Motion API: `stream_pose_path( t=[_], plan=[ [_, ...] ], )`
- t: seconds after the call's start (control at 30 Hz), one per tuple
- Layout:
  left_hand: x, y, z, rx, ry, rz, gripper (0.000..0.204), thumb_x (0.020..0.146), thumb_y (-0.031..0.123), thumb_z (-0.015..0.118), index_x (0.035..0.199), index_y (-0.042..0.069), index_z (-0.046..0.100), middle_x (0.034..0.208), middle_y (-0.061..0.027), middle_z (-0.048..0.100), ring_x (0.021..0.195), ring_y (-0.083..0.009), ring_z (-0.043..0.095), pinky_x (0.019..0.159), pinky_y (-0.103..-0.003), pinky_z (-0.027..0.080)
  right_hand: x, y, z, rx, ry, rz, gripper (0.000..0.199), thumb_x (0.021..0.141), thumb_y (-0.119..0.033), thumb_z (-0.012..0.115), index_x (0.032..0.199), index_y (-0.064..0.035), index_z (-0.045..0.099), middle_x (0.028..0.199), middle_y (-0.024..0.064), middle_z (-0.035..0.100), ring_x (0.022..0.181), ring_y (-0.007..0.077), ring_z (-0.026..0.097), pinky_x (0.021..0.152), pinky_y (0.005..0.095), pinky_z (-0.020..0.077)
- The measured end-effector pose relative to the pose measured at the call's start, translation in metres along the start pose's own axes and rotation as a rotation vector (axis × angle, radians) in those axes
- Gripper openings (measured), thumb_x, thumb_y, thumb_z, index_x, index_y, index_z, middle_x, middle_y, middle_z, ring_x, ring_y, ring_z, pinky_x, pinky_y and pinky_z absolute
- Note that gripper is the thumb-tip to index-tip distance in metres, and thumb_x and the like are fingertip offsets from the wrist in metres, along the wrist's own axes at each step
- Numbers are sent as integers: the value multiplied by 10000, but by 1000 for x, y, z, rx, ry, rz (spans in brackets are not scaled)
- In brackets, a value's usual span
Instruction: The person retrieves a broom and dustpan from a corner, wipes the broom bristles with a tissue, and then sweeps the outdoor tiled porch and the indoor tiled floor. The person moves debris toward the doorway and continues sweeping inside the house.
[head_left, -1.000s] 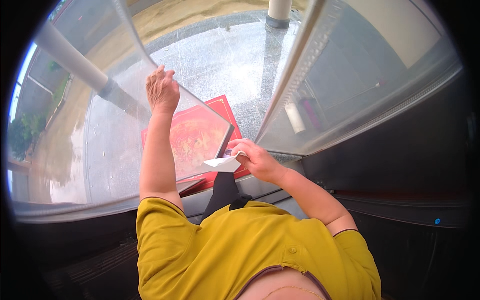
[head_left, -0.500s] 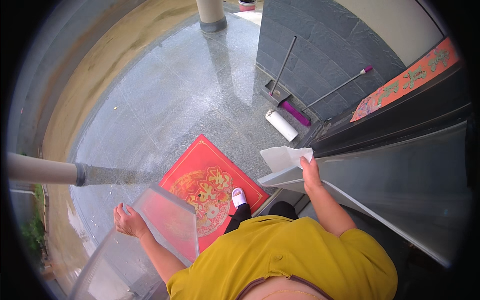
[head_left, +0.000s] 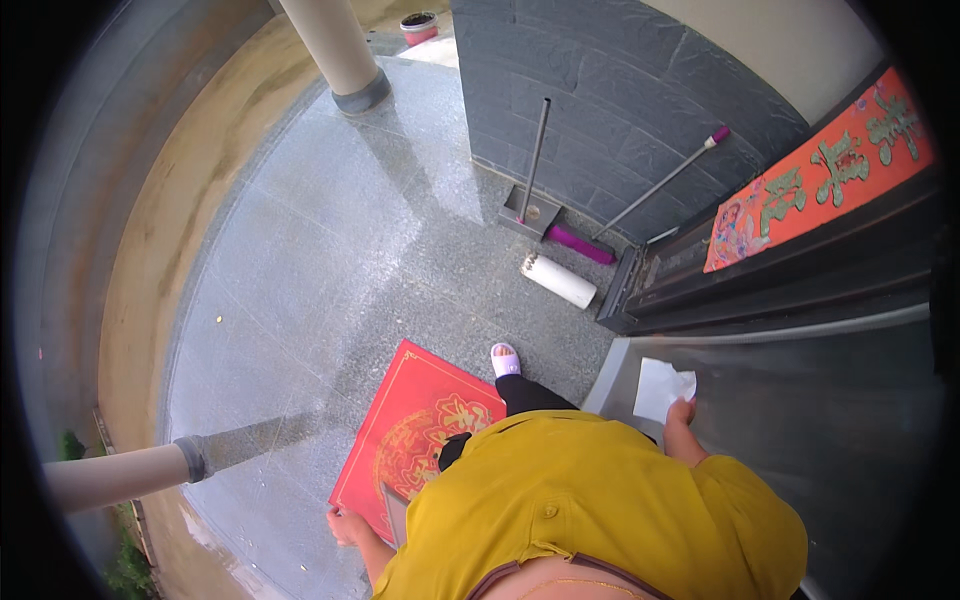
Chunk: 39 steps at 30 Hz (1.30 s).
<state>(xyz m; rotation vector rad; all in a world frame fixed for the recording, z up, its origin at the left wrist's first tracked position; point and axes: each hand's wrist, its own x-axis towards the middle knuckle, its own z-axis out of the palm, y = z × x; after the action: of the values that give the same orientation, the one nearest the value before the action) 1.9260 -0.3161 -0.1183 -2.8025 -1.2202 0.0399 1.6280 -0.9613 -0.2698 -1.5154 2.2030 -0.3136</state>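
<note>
A white sheet of paper (head_left: 660, 390), perhaps a tissue or cloth, is pinched in my right hand (head_left: 682, 412), which is at my right side in front of the grey, see-through door curtain panel (head_left: 800, 400). Down at my left, my left hand (head_left: 350, 527) hangs over the lower edge of the red doormat (head_left: 400, 430) with its fingers loosely bent and apart. I see nothing in it. A bit of a grey panel edge (head_left: 396, 508) shows beside that forearm; my yellow top hides the rest. One foot in a pale slipper (head_left: 506, 360) stands just past the mat.
Against the dark tiled wall (head_left: 600, 90) are a long-handled dustpan (head_left: 530, 212) and a purple broom (head_left: 580, 243). A white cylinder (head_left: 558, 280) lies on the tiles close by. Pillars stand at the far edge (head_left: 335, 50) and left (head_left: 120, 478). A red banner (head_left: 820, 170) hangs beside the doorway.
I have stepped forward and turned. My left hand has dropped away from the clear panel on the left. My right hand, still with the white sheet, has moved back and right from the curtain's edge.
</note>
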Motion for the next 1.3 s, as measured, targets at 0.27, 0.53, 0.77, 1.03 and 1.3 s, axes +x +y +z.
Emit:
stream_pose_path(
  t=[0.27,0.53,0.77,1.03,1.3],
  plan=[
    [5,210,-15,-793,-496,456,252,789,98,571,1028,20,559,876,-104,612,771,-170,578,711,-283,462,44,-148,89,158,-120,-244,376,832,-120,489,1185,8,470,1112,153,564,1021,258,542,885,329,396],
    [-74,402,-108,-706,-911,1001,249,817,100,583,1062,58,558,900,-71,632,806,-130,592,723,-267,460,48,-345,63,283,-228,-396,348,827,-154,520,1128,21,516,1021,135,609,927,204,571,802,306,424],
    [-88,538,-141,-818,-963,1217,231,819,100,580,1046,57,571,901,-75,633,818,-146,591,741,-281,459,61,-378,14,280,-144,-344,338,840,-187,528,1118,5,543,1036,102,609,933,186,568,806,288,418],
    [-127,596,-141,-690,-1098,1300,203,817,88,583,1014,41,584,899,-77,634,823,-156,590,757,-287,457,107,-486,-21,612,-205,-379,373,840,-234,559,1130,-1,544,1015,103,614,936,177,564,814,285,416],
    [-174,627,-153,-581,-1009,1286,224,813,163,602,1019,75,594,907,-81,636,795,-178,617,705,-300,477,296,-530,12,426,-41,-348,368,842,-243,561,1117,2,554,1057,76,600,951,160,548,831,285,408]
  ],
)
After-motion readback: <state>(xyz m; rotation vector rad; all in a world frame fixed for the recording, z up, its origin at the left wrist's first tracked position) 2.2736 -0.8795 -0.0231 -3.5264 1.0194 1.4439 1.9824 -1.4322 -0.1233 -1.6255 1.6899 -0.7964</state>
